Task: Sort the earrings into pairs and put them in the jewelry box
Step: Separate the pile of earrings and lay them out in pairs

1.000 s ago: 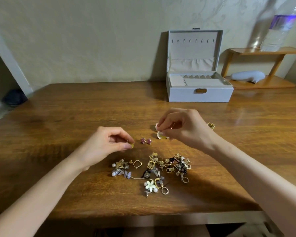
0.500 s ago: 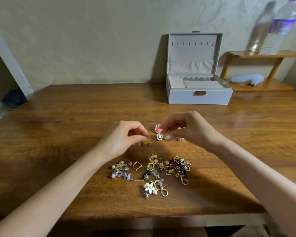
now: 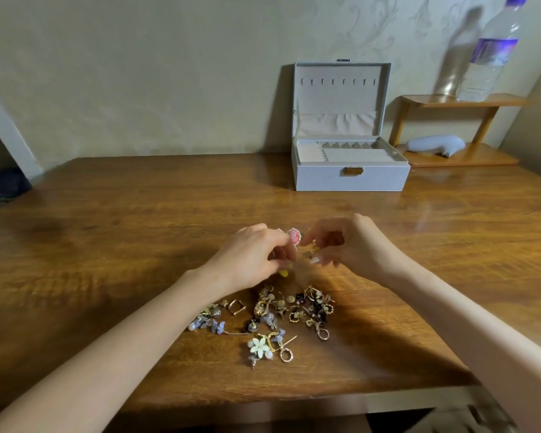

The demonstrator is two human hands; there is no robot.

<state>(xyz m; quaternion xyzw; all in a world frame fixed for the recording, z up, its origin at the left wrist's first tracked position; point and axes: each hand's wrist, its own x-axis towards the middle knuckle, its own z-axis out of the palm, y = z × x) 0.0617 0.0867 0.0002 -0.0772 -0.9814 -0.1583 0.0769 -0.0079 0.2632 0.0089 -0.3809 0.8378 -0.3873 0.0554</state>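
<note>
Dozens of loose earrings (image 3: 272, 317) lie in a heap low in the centre of the frame, on a brown wooden table (image 3: 138, 214); a white flower earring (image 3: 259, 345) sits at the heap's near edge. Just above the heap, both hands meet at mid-frame with their fingers curled. The left hand (image 3: 250, 260) comes in from the lower left and the right hand (image 3: 353, 245) from the lower right. A pink earring (image 3: 294, 236) with a pale rim stands upright between their fingertips and touches both. The blur there hides which hand pinches it, so I cannot tell the grip of either. Farther up and right of centre, well apart from the hands, the grey jewelry box (image 3: 350, 179) stands at the table's far edge with its lid raised against the wall, its pale compartments showing. In the upper right, a small wooden shelf (image 3: 469, 157) carries a clear bottle (image 3: 491, 57) on its top tier.
</note>
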